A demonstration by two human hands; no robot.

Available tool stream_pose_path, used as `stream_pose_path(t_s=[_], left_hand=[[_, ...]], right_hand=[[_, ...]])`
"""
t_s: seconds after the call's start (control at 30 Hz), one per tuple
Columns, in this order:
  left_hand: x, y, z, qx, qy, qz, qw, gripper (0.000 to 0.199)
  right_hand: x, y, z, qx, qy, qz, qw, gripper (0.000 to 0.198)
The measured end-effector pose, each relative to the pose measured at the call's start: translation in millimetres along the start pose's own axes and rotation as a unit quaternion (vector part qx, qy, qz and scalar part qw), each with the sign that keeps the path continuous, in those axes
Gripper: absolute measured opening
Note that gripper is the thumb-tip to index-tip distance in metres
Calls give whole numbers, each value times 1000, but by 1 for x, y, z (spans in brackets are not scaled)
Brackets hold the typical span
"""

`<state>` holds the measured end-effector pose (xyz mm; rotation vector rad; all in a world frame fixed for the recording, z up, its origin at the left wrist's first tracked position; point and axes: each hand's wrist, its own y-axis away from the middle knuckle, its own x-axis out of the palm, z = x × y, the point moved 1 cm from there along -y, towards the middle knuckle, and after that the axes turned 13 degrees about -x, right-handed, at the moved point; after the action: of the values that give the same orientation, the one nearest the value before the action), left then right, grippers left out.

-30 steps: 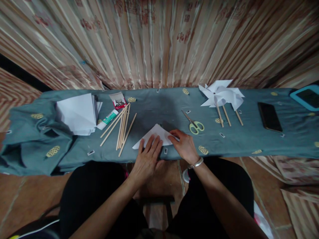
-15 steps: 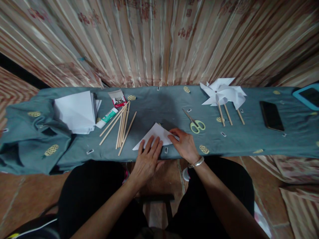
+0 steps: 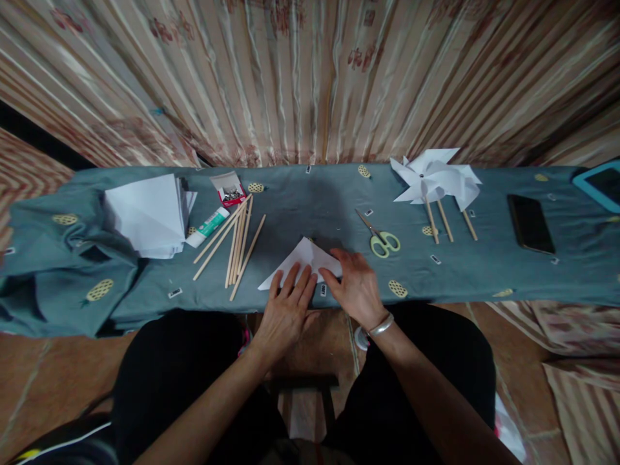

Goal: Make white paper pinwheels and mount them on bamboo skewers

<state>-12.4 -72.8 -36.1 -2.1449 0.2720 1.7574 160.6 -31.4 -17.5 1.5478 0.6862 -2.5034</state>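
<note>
A white sheet of paper [image 3: 305, 255], folded into a triangle, lies on the cloth-covered table with its peak pointing away from me. My left hand [image 3: 287, 303] rests flat on its near edge, fingers spread. At the triangle's right corner is my right hand [image 3: 356, 284], its thumb and forefinger apart and touching the paper. Beyond that hand lie scissors with green handles [image 3: 385, 244]. Several wooden sticks [image 3: 237, 248] lie left of the paper.
A stack of white paper [image 3: 145, 216], a glue stick [image 3: 208, 227] and an opened small box of metal pins [image 3: 229, 192] are on the left. Paper pinwheels [image 3: 438, 177] on sticks, a black phone [image 3: 530, 223] and a blue-framed device [image 3: 600, 187] lie right. A curtain [image 3: 310, 84] hangs behind.
My right thumb and forefinger have spread from a pinch at the paper's right corner, the thumb shifting left and down. My left hand stays on the paper.
</note>
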Motion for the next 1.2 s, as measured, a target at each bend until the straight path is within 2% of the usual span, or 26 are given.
stream_pose_path(t_s=[0.1,0.23,0.4,0.6,0.8,0.97,1.1,1.2], left_hand=[[-1,-1,-1,-3,1,13,1000,62],[-5,-1,1,2,1,27,1000,61],[-12,14,23,9,-7,32,999,56],[-18,45,54,-8,-20,-6,1000,61],[-18,62,60,-18,-14,-41,999,66],[-19,66,57,-62,51,-60,995,63],[-20,55,53,-114,149,-81,979,67],[-19,37,52,-128,194,-87,969,69]], right_hand=[[5,4,4,-15,14,-16,1000,45],[10,11,2,0,8,-28,1000,46],[7,27,-13,18,-9,-46,999,46],[0,41,-34,35,-19,-67,997,42],[0,44,-41,22,-39,-91,995,40],[-10,41,-41,20,-86,-104,991,40],[-14,40,-34,3,-111,-49,993,37],[-15,37,-29,19,-140,-27,990,22]])
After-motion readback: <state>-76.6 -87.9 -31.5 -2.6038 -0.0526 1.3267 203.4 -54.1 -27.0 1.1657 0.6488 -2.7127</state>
